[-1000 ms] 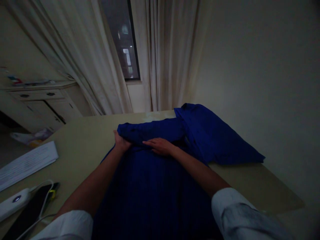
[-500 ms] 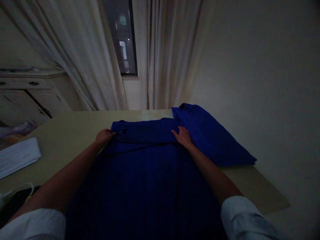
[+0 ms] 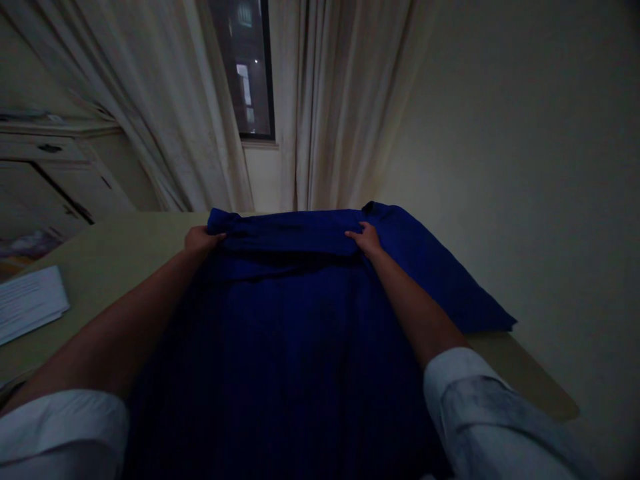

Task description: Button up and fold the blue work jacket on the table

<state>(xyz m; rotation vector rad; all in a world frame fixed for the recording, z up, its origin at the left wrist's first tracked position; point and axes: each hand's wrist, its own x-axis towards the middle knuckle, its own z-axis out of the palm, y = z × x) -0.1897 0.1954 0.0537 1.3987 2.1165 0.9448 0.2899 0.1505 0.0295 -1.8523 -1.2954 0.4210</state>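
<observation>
A dark blue garment (image 3: 300,347), which looks like a long-sleeved shirt, lies spread over the table towards me. Its far end is folded over into a band across the top. My left hand (image 3: 201,241) pinches the left end of this band, thumb on top. At the band's right end my right hand (image 3: 367,239) grips the cloth between thumb and fingers. The fingertips of both hands are partly hidden by fabric. A sleeve (image 3: 440,280) spreads out to the right, beyond my right forearm.
The pale table (image 3: 125,247) has its right edge close to a bare wall (image 3: 540,167). Folded white papers (image 3: 33,300) lie at the left. Behind the table hang light curtains (image 3: 345,100) beside a window (image 3: 245,73). A cabinet (image 3: 55,173) stands at the far left.
Both hands have moved farther away with the garment's folded far end, now lifted slightly near the table's back edge. My right hand has closed on the cloth.
</observation>
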